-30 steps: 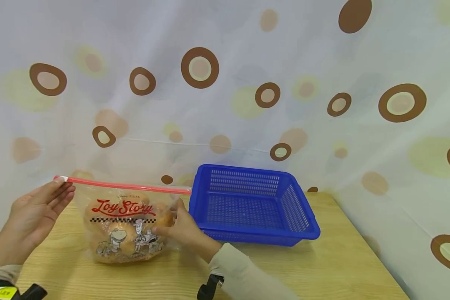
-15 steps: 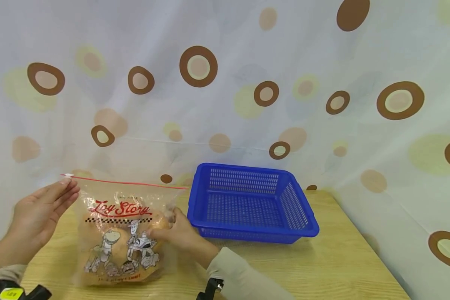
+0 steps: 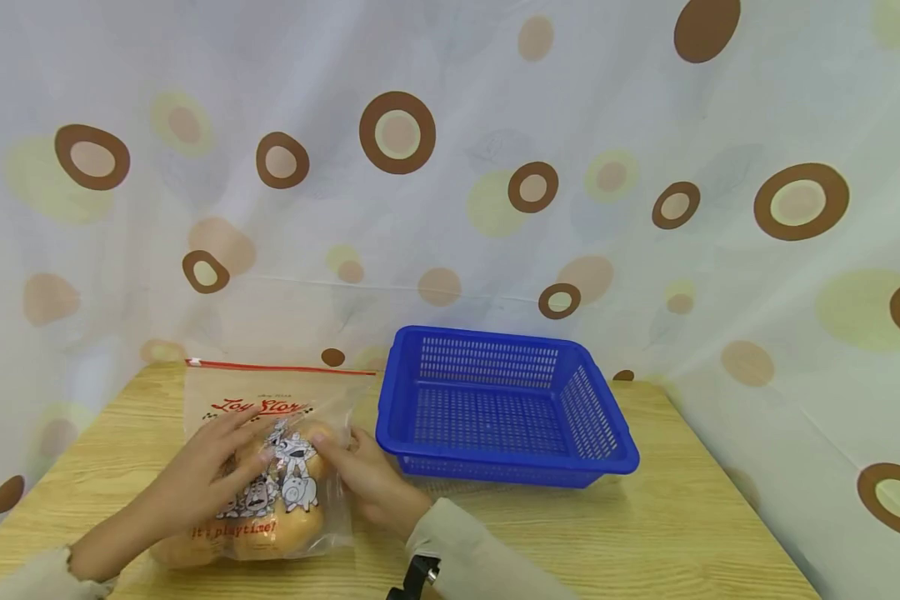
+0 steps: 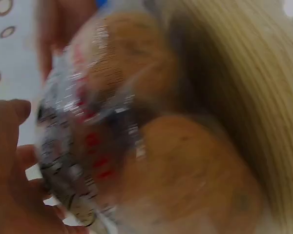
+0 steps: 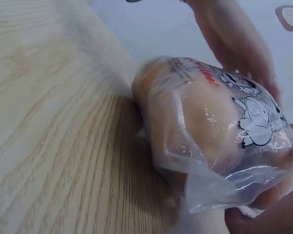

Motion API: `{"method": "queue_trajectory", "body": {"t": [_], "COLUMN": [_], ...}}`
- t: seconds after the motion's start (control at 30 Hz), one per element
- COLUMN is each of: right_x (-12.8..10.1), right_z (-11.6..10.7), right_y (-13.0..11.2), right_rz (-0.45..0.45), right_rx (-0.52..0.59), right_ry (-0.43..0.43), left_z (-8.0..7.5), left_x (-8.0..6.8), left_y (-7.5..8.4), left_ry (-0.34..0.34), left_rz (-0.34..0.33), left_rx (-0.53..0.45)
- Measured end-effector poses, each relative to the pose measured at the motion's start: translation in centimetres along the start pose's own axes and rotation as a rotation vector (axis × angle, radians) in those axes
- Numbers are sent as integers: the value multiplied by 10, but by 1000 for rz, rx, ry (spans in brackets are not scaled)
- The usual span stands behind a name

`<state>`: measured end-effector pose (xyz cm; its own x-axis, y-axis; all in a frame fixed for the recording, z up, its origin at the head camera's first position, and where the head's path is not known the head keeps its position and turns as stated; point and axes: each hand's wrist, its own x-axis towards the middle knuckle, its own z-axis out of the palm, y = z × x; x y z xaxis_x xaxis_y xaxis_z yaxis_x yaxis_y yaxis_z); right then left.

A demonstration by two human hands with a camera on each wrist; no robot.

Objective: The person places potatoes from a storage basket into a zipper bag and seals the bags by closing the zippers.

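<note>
A clear zip bag (image 3: 296, 454) with red "Toy Story" lettering and cartoon figures lies on the left of the table, filled with several rounded tan-orange items (image 4: 190, 170). Along its far edge runs a red zip strip (image 3: 285, 367), with a white slider (image 3: 195, 362) at the left end. My left hand (image 3: 202, 475) rests on the bag's front, fingers extended across the print. At the right side, my right hand (image 3: 378, 483) grips the bag, thumb on the front and the other fingers mostly hidden behind it. The right wrist view shows the bag's creased corner (image 5: 210, 190) near the tabletop.
A blue plastic basket (image 3: 487, 471) with slotted walls stands just right of the bag. The wooden table (image 3: 645, 533) meets a patterned curtain (image 3: 450, 233) behind and at the right.
My left hand has left the slider end of the zip and moved down onto the bag's front. The bag has shifted and leans back. My right hand keeps its hold.
</note>
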<state>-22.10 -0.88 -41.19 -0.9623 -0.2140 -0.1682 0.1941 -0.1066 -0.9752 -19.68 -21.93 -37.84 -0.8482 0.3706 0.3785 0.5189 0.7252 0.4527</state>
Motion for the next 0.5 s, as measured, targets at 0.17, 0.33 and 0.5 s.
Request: {"method": "queue_trajectory", "body": {"t": [0.17,0.33,0.5], "right_x": [-13,-37,-52], "right_z": [-3,-14,-42], "right_y": [-8,-30,-56], "right_rz": [-29,-15,-44], "right_rx": [-130,-299,-362], "right_ry": [-10,-109,-216], "left_z": [16,21,28], "left_x": [9,23,36], "left_y": [-8,-11,-5], "left_ry": [-36,-30,-53], "left_rz": [17,-13,2], "left_rx": [84,148,182]}}
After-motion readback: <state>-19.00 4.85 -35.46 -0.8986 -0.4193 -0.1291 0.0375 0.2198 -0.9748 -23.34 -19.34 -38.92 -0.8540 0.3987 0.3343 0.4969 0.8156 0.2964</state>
